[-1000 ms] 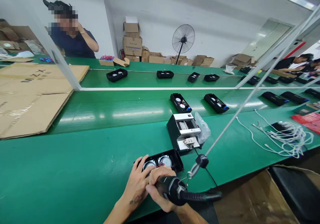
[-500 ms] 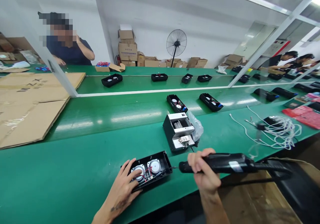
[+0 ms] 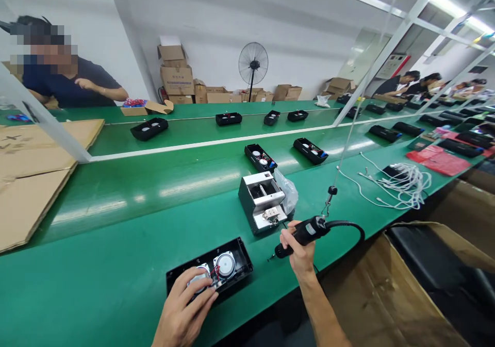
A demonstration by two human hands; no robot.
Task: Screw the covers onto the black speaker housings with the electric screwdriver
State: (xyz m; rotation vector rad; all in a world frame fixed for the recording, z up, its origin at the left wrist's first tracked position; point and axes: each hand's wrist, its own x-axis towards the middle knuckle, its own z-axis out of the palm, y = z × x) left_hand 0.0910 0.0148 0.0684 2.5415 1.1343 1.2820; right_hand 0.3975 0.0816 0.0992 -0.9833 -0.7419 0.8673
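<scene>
A black speaker housing (image 3: 242, 275) lies open side up on the bench, with two round speaker drivers (image 3: 224, 265) and red wires inside. My left hand (image 3: 187, 306) reaches over its near wall, bent fingers on the left driver and the thumb low at the near side, holding the housing. Wrapped in my right hand (image 3: 299, 251) is a black electric screwdriver (image 3: 309, 232). It tilts so that its bit points down and left, just right of the housing and apart from it. A hook and cord run up from its top end, and a black cable loops off right.
Beyond the housing stands a silver-and-black machine (image 3: 263, 202) with a plastic bag (image 3: 286, 191) beside it. White cables (image 3: 410, 184) lie right. Several housings (image 3: 310, 151) sit along the green line. Flattened cardboard (image 3: 34, 182) covers the left. Co-workers sit across and far right.
The screwdriver has swung from level beside the housing's right end to a tilt, drawn back from it. My left fingers have curled closer together. The view has turned right.
</scene>
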